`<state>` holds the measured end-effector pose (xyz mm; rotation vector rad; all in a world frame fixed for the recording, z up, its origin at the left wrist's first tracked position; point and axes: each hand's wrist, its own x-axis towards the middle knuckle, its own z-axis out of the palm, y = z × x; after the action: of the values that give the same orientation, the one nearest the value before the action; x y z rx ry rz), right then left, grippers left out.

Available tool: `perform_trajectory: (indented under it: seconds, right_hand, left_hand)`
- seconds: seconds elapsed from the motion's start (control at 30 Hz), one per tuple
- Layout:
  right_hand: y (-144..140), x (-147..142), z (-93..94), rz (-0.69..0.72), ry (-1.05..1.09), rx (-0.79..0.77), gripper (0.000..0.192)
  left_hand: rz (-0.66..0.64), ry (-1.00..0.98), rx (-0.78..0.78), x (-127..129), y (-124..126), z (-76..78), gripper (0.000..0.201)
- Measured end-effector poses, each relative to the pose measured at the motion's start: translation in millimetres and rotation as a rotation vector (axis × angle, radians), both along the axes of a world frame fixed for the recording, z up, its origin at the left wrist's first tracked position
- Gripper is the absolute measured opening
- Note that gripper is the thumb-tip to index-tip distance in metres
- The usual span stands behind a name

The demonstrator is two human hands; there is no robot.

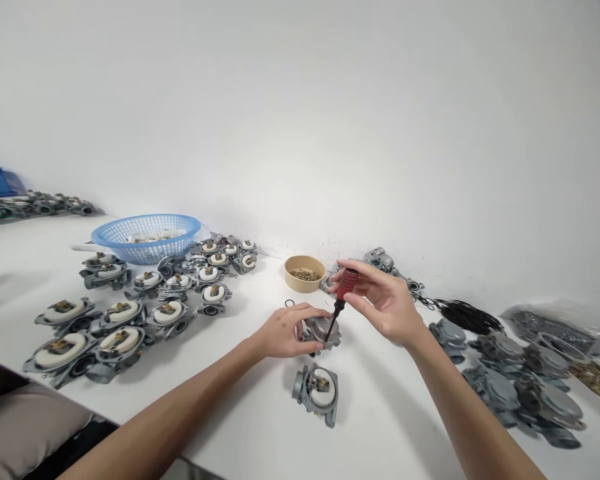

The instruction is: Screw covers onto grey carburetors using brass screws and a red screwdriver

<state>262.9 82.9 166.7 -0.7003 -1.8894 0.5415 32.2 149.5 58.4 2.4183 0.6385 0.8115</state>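
My right hand (380, 297) is closed around the red handle of a screwdriver (347, 283), its dark shaft pointing down at the edge of a grey metal carburetor (325, 328). The fingers of my left hand (287, 330) grip that carburetor from the left and hold it against the table. Its domed cover faces up; the tip's exact seat is too small to make out. Just in front lies another carburetor (320, 393), uncovered, with a white ring-shaped float and a brass part showing. A small black rubber ring (290, 303) rests behind my left hand.
Left, several open carburetors (123, 310) stand before a blue basket (145, 250) of white parts. A tan bowl (304, 275) of small brass-coloured screws sits behind my hands. Right are covered carburetors (500, 393), black cords (467, 317) and a clear bag (550, 327) of small parts.
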Motion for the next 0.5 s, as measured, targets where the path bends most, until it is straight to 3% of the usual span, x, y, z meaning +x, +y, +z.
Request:
perform_trajectory:
  seconds: [0.1,0.3,0.5]
  right_hand:
    - [0.9,-0.4,0.0,-0.112,-0.028,0.092,0.046]
    - [-0.4,-1.0,-0.8,-0.002,-0.028,0.020,0.045]
    - [2.0,-0.5,-2.5,-0.103,-0.053,0.129,0.042]
  left_hand:
    - [0.011,-0.006,-0.006,0.1,-1.4,0.9,0.054]
    - [0.011,-0.013,0.008,-0.5,-4.2,1.2,0.056]
    - [-0.038,-0.116,-0.064,2.7,-5.2,0.4,0.058]
